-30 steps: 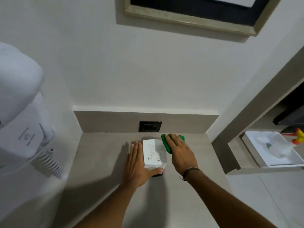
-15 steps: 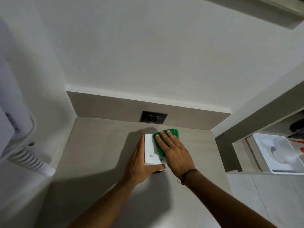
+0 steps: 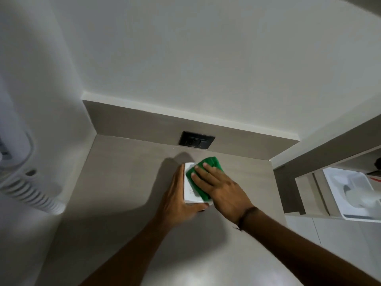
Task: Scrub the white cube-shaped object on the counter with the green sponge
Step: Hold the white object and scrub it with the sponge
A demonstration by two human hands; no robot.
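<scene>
The white cube-shaped object [image 3: 190, 191] stands on the grey counter [image 3: 127, 182] near the back. My left hand [image 3: 177, 201] clasps its left side, thumb hooked around the near face. The green sponge [image 3: 208, 168] lies on the cube's top and overhangs its right and far edges. My right hand [image 3: 220, 188] presses flat on the sponge with the fingers spread, covering most of it. Small dark marks show on the cube's top beside the sponge.
A black wall socket [image 3: 196, 139] sits in the low backsplash just behind the cube. A white wall-mounted hair dryer with a coiled cord [image 3: 31, 190] hangs at the left. Past the counter's right edge, a white tray [image 3: 350, 195] rests on a lower shelf.
My right hand slid the sponge from the counter beside the cube up onto the cube's top and leftward across it. The left hand kept its hold. The camera tilted down.
</scene>
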